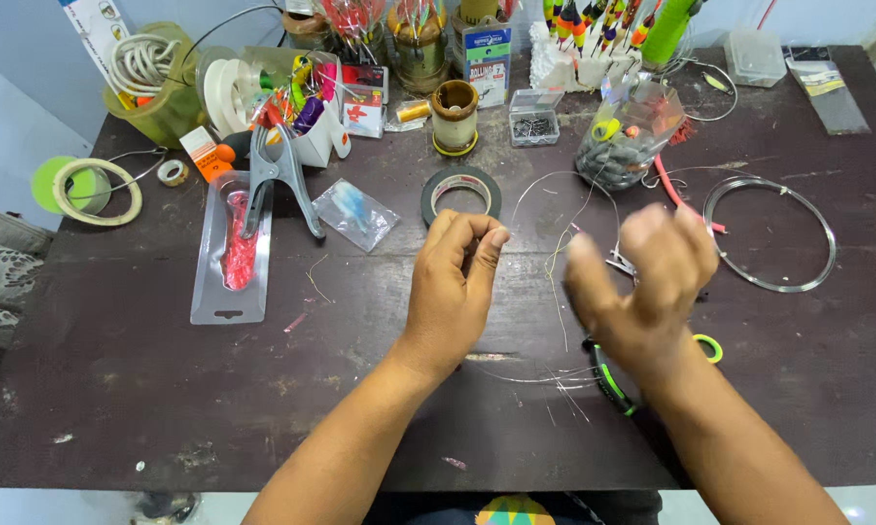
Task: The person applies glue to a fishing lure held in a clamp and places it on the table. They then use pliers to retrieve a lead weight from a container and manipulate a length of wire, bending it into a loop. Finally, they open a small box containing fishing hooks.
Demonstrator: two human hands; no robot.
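From the head camera, the left hand is curled above the dark table, thumb and fingertips pinched together, apparently nipping the end of a thin pale fishing line that loops away toward the right; the line is too fine to confirm the contact. The right hand is motion-blurred, its fingers half curled; whether its grip closes on the line cannot be told. The step looks like drawing out or tying the line between both hands. The next move seems to call for keeping the strand taut and clear of the loose offcuts lying on the table beneath the wrists.

Just behind the left hand lies a roll of black tape. A clear plastic bag of dark grey sinkers stands behind the right hand. A small clear box holds tiny metal bits. A green tub at the far left holds coiled white cord. A blister pack holds a red lure, with pliers across its top. A wire ring lies at right.
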